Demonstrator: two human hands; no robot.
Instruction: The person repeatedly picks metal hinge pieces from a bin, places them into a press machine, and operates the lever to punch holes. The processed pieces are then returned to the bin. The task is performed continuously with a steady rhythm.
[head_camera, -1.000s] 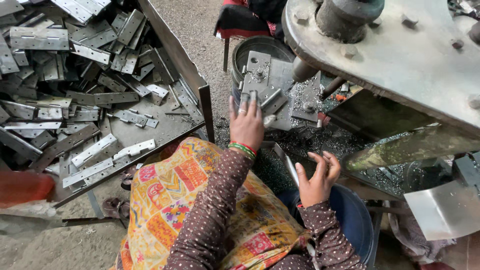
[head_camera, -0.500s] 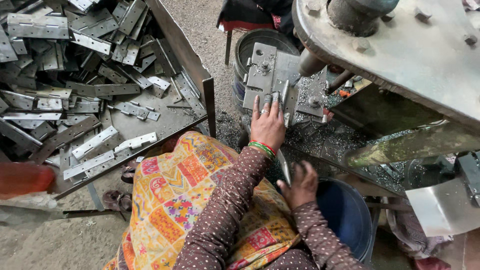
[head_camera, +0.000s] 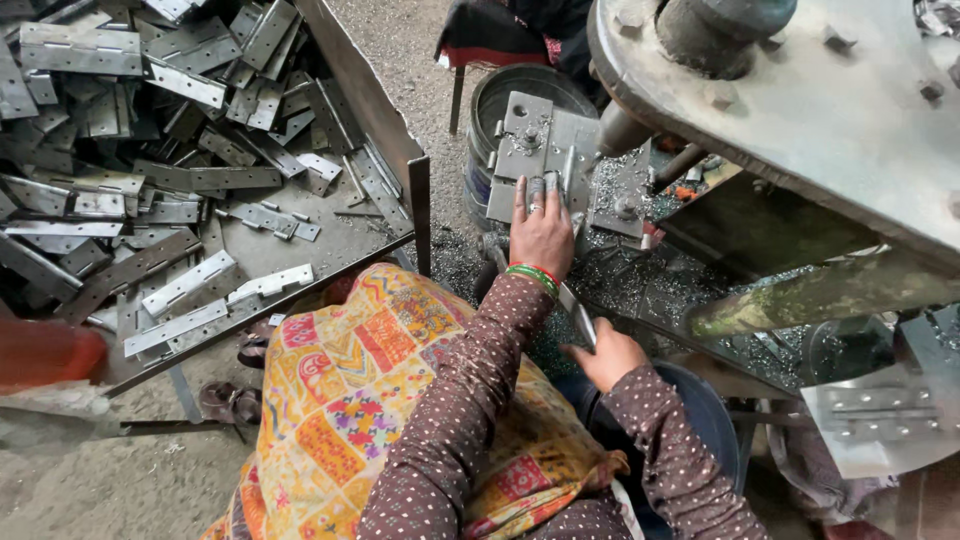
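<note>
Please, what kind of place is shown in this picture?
Probably a small metal workshop that makes hinges. A tray holds piles of flat steel hinges, a heavy press machine stands above, and the left hand rests on a metal die plate strewn with shavings.

Single head view, steeply downward, close over lap and workbench (head_camera: 640, 290)

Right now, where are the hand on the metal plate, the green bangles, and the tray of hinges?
left hand (head_camera: 541, 232), head view, back of the hand.
green bangles (head_camera: 534, 275), head view, band at the wrist.
tray of hinges (head_camera: 372, 105), head view, its right rim.
</note>
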